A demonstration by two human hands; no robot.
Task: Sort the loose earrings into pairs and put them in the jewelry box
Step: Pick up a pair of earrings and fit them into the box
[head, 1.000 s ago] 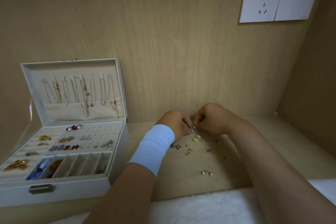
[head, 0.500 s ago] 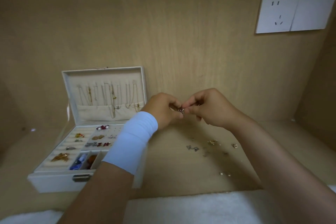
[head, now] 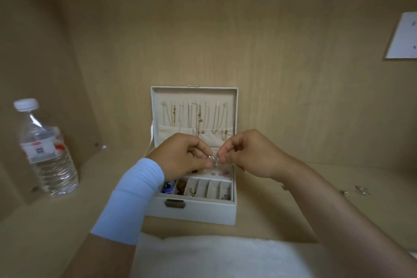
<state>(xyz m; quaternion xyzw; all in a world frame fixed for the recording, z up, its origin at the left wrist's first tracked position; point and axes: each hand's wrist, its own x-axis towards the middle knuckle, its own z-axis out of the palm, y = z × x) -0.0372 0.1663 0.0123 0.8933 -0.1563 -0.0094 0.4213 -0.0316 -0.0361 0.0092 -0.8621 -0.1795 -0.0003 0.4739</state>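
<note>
The white jewelry box (head: 194, 212) stands open in the middle, its lid upright with necklaces hanging inside. My left hand (head: 182, 156), with a pale blue wrist sleeve, and my right hand (head: 248, 153) meet above the box's tray. Both pinch small silver earrings (head: 213, 161) between fingertips, held together. The tray below holds other jewelry, partly hidden by my left hand. A few loose earrings (head: 358, 190) lie on the wooden surface at the far right.
A clear plastic water bottle (head: 45, 149) stands at the left against the wooden side wall. A white cloth (head: 221, 257) lies along the near edge. A white wall socket (head: 404, 38) sits at the upper right.
My hands rose from the pile of loose earrings and moved left with the earrings to above the box. The view swung left, bringing the bottle in.
</note>
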